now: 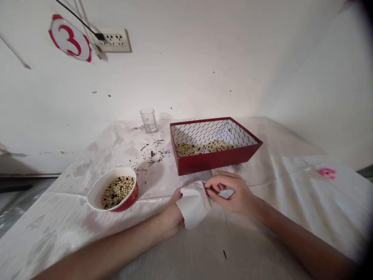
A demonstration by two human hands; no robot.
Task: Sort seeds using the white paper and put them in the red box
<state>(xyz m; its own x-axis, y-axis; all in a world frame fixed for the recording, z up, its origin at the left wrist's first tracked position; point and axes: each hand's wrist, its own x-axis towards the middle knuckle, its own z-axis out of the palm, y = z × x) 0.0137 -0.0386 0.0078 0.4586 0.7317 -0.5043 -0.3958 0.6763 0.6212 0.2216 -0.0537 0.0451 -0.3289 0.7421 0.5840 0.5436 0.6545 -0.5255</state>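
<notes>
A thin white sheet (194,206), paper or soft fabric, is held between my two hands above the near part of the table. My left hand (171,216) grips it from the left, its fingers mostly hidden behind the sheet. From the right, my right hand (230,192) pinches the sheet's edge between thumb and fingers. Just beyond them stands a red box (215,155) with a printed white lining. Inside the box lie pale and dark beads or beans (217,146). To the left, a red and white paper bowl (131,196) holds a similar mix (118,190).
A clear glass (148,120) stands near the wall at the back. Dark dry bits (154,155) are strewn between bowl and box. A pink item (326,173) lies at the right. One dark sliver (224,254) is near the front. A power strip (115,40) hangs on the wall.
</notes>
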